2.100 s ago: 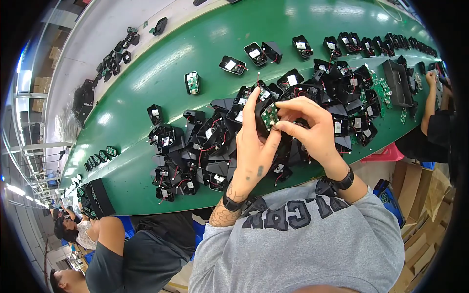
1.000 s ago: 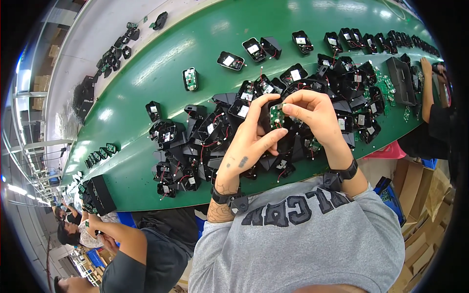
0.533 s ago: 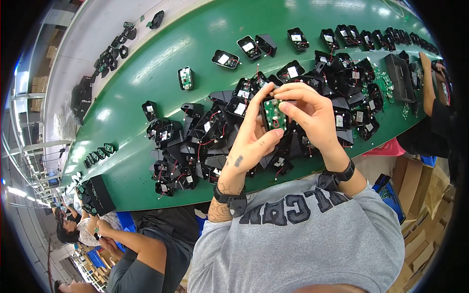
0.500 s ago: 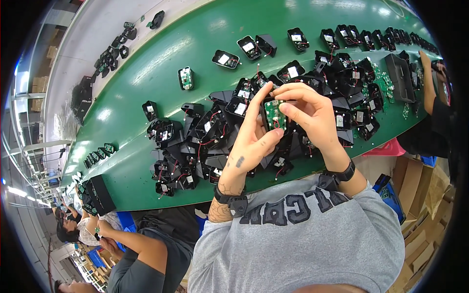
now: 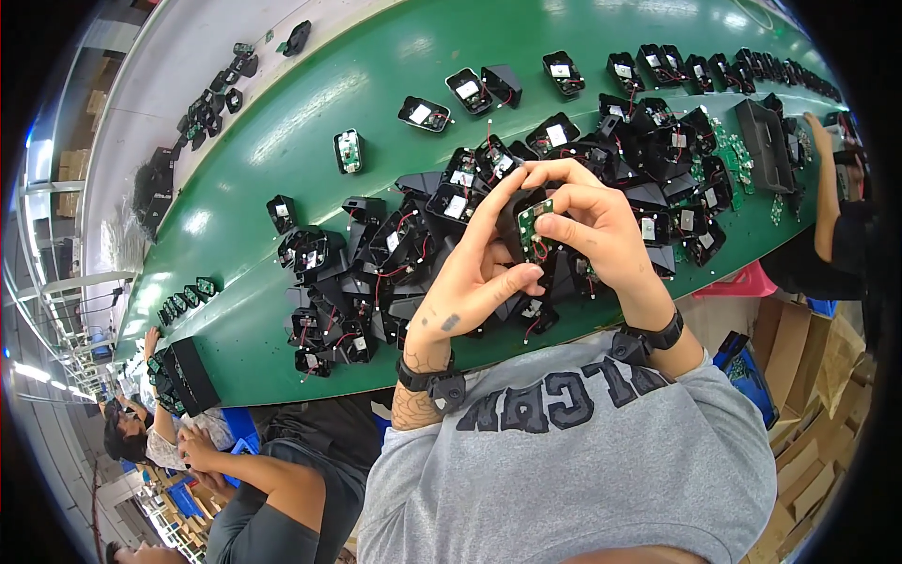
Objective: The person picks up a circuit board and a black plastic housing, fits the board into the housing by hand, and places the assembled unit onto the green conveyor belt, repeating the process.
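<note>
Above the heap, both hands meet around a small black plastic housing (image 5: 512, 242), mostly hidden by fingers. My left hand (image 5: 479, 277) curls along the housing's left side, its index finger reaching the far end and its thumb lifted off. A green circuit board (image 5: 529, 214) with red wire stands tilted at the housing, its near end raised. My right hand (image 5: 601, 226) pinches the board's right edge with the thumb, other fingers arching over the far end. Beneath lie several black housings (image 5: 390, 242) with white-labelled parts and red wires.
The green table (image 5: 254, 188) carries a row of open housings (image 5: 564, 73) along its far side. A black bin (image 5: 763, 136) and loose circuit boards (image 5: 733, 160) lie at right. Co-workers' arms (image 5: 820, 188) show at right and left, with a black box (image 5: 193, 376) at left.
The board has gone from lying flat in the housing to tilted, its near end up. My left thumb has come off it. The view has shifted slightly.
</note>
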### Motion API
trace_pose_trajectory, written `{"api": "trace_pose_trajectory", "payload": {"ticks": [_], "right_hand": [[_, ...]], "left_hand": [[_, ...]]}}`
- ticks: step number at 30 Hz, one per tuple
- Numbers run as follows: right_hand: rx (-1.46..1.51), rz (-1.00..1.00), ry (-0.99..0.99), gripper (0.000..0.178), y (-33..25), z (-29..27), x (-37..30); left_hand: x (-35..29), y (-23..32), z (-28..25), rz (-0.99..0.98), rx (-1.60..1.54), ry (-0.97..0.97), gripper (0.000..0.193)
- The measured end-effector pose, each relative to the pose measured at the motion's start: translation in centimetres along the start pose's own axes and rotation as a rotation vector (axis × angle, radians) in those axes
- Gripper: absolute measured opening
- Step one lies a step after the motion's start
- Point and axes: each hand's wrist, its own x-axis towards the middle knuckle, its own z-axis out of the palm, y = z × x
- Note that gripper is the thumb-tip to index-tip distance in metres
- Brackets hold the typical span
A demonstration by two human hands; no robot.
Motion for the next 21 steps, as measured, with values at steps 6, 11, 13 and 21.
{"api": "trace_pose_trajectory", "payload": {"ticks": [6,11,13,21], "right_hand": [[0.087,0.005,0.023,0.016,-0.1,0.6,-0.3],[0.126,0.016,0.037,0.018,0.0,0.5,-0.3],[0.109,0.024,0.033,0.018,0.0,0.6,-0.4],[0.203,0.123,0.205,0.036,-2.0,1.5,-0.2]], "left_hand": [[-0.4,-1.2,-1.2,0.086,0.138,-0.103,0.081],[-0.3,-0.8,-0.8,0.047,-0.014,-0.102,0.084],[-0.4,-1.0,-1.1,0.032,-0.025,-0.156,0.085],[-0.7,-0.5,0.8,-0.004,-0.107,-0.014,0.080]]}}
